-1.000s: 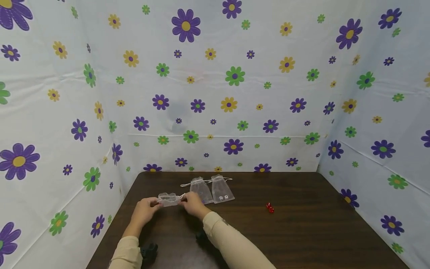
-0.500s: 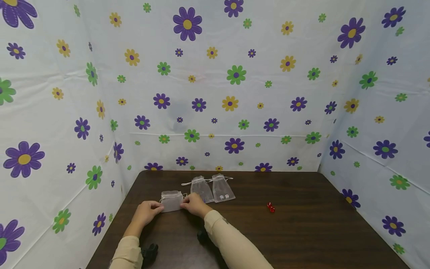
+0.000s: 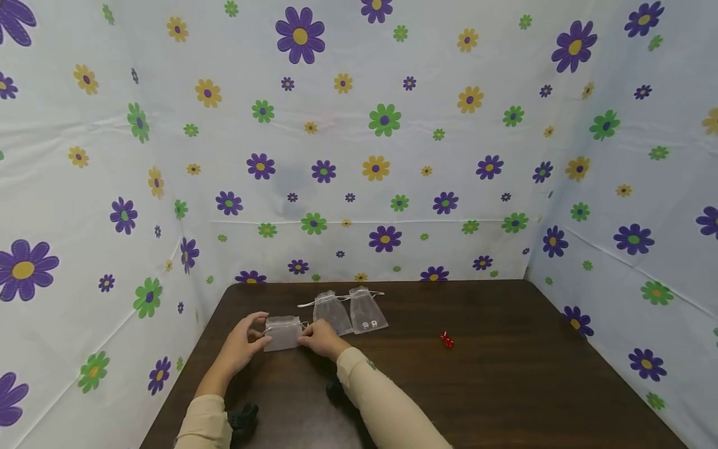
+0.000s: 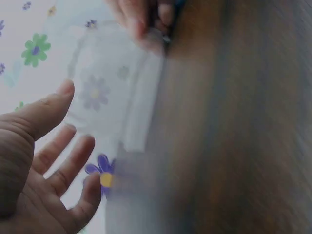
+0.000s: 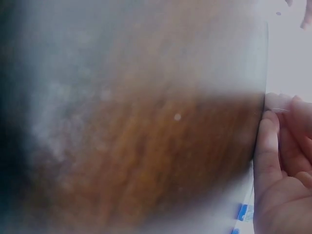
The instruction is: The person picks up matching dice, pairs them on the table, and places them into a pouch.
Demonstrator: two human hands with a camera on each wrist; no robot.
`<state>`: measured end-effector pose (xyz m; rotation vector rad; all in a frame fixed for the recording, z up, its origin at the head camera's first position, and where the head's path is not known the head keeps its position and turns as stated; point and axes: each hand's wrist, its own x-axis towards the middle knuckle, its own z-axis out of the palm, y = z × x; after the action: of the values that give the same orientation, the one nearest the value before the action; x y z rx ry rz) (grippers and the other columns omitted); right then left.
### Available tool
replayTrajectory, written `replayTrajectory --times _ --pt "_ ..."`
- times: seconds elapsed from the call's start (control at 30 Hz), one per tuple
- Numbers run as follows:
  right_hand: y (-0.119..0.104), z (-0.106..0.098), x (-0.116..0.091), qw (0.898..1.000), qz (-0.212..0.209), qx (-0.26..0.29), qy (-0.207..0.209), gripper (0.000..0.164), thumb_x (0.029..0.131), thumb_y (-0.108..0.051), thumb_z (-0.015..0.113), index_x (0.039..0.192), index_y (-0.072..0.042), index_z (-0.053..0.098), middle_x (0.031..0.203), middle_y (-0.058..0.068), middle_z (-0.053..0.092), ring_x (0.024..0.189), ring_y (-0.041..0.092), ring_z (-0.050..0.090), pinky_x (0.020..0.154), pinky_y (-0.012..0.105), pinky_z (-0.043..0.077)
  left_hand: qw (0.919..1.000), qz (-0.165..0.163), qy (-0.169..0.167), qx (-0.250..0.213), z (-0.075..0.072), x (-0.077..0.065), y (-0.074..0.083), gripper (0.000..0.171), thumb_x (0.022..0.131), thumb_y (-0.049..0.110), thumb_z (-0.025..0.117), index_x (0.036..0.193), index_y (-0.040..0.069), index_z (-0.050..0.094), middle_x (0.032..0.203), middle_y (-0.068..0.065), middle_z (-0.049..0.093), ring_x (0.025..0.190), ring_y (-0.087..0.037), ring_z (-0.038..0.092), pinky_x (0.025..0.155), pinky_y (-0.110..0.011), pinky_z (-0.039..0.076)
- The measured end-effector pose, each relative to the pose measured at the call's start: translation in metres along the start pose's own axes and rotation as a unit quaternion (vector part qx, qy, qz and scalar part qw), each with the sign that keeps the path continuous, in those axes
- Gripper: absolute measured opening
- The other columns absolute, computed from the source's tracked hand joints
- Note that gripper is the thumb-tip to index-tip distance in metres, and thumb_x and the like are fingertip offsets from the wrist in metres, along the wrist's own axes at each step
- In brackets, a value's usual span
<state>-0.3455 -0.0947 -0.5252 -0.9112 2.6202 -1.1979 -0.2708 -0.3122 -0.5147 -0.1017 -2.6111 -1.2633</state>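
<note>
A small sheer white drawstring bag [image 3: 282, 337] is between the two hands at the left of the table. The right hand [image 3: 323, 340] pinches its right side with thumb and fingers. In the left wrist view, the left hand [image 4: 48, 161] has its thumb and fingers spread apart, off the bag [image 4: 109, 83]. Right of this bag lie two more sheer bags, a middle one [image 3: 332, 313] and a right one [image 3: 367, 310]. White dice [image 3: 369, 325] show through the right bag's bottom. The right wrist view is blurred, with the right hand [image 5: 285, 161] at its edge.
Red dice [image 3: 447, 340] lie together on the dark wooden table [image 3: 505, 374], right of centre. A flower-printed white sheet [image 3: 359, 143] encloses the back and sides. Dark wrist devices [image 3: 243, 419] sit under the forearms.
The bag's mouth was gathered between both hands; it now hangs flat with its face toward the camera. The left hand has just let go and spread its fingers. The right hand keeps its pinch.
</note>
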Motion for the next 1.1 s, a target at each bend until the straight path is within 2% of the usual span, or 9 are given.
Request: replayTrajectory --times 0.1,0.23,0.4,0.57,0.87,1.1 --pt "-0.001 0.001 0.000 1.000 0.002 0.003 0.004 0.009 0.089 -0.005 0.076 0.084 0.001 0.079 0.082 0.008 0.075 0.068 0.005 0.054 0.066 0.021 0.046 0.9996 0.027 -0.001 0.009 0.000 0.005 0.007 0.045 0.090 0.004 0.076 0.131 0.003 0.058 0.129 -0.025 0.057 0.105 -0.040 0.065 0.076 -0.042 0.057" --pt "0.000 0.004 -0.001 1.000 -0.001 0.009 0.005 0.009 0.089 -0.004 0.076 0.082 0.001 0.079 0.079 0.007 0.074 0.065 0.004 0.051 0.063 0.021 0.044 0.9983 0.032 0.005 0.048 0.001 0.008 0.007 0.028 0.089 0.006 0.078 0.115 0.006 0.067 0.115 -0.018 0.064 0.104 -0.039 0.065 0.081 -0.049 0.056" --pt "0.001 0.007 -0.002 1.000 0.009 0.022 0.000 0.007 0.089 -0.003 0.076 0.084 0.001 0.079 0.080 0.006 0.074 0.068 0.004 0.052 0.065 0.021 0.045 0.9964 0.020 0.030 0.077 0.006 0.008 0.002 0.019 0.089 0.010 0.078 0.106 0.009 0.069 0.096 -0.009 0.070 0.090 -0.029 0.067 0.072 -0.043 0.054" --pt "0.002 0.005 -0.001 1.000 0.018 0.025 0.004 0.006 0.089 -0.004 0.076 0.087 0.001 0.079 0.086 0.008 0.075 0.076 0.008 0.059 0.072 0.022 0.048 0.9957 0.008 0.051 0.077 0.007 0.009 -0.001 0.010 0.090 0.012 0.078 0.098 0.012 0.072 0.089 -0.005 0.072 0.082 -0.022 0.065 0.070 -0.037 0.052" --pt "0.001 0.007 -0.005 0.999 0.014 0.032 -0.006 0.004 0.088 -0.002 0.077 0.088 0.002 0.079 0.086 0.008 0.075 0.076 0.007 0.057 0.074 0.022 0.048 0.9954 0.014 0.030 0.090 0.005 0.003 -0.006 0.006 0.089 0.011 0.079 0.091 0.014 0.073 0.081 0.002 0.068 0.074 -0.015 0.057 0.065 -0.031 0.048" --pt "0.006 0.005 -0.004 0.999 0.015 0.032 -0.017 0.007 0.088 -0.005 0.078 0.091 0.001 0.078 0.090 0.005 0.074 0.079 0.008 0.058 0.077 0.023 0.049 0.9946 0.036 0.039 0.089 0.004 0.005 -0.005 0.007 0.088 0.009 0.079 0.091 0.013 0.074 0.082 0.001 0.070 0.073 -0.015 0.058 0.066 -0.032 0.050"
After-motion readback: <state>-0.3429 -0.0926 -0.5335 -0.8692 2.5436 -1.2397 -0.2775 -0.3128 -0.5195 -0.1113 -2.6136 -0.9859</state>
